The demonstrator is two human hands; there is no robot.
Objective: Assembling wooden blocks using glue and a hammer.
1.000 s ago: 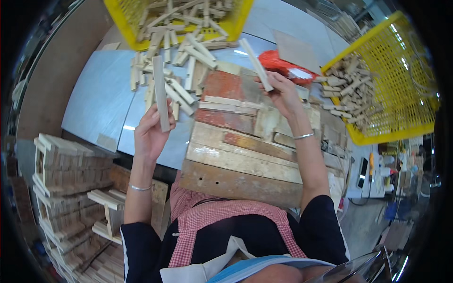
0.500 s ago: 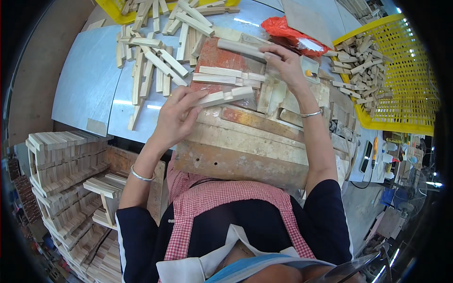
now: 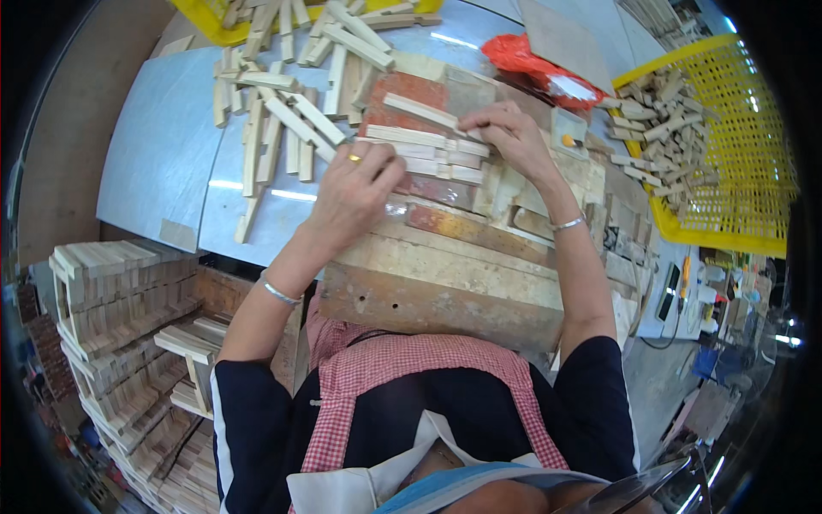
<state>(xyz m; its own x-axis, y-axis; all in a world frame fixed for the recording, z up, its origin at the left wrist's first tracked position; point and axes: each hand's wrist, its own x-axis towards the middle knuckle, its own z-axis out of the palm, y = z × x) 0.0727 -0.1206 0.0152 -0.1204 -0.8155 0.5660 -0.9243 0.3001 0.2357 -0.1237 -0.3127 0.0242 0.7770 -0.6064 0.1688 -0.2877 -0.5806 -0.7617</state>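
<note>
Pale notched wooden strips (image 3: pixel 419 135) lie side by side on the red-topped part of a worn wooden work board (image 3: pixel 445 248). My left hand (image 3: pixel 355 188) is closed at the left end of the nearest notched wooden strip (image 3: pixel 438 170), its fingertips partly hidden behind the knuckles. Just beyond the row, another wooden strip (image 3: pixel 419 111) lies at a slant. Its right end is pinched between the thumb and fingers of my right hand (image 3: pixel 509 137).
Loose notched strips (image 3: pixel 295 120) are heaped on the blue-grey table at left. Yellow baskets (image 3: pixel 728 103) stand far left and right. A red plastic bag (image 3: pixel 522 64) lies behind the board, near a small tray (image 3: pixel 569 133). Stacked wooden pieces (image 3: pixel 120 291) rise at lower left.
My left hand has brought its strip up against the row on the board. My right hand has come down and nearer with its strip, now close to the row.
</note>
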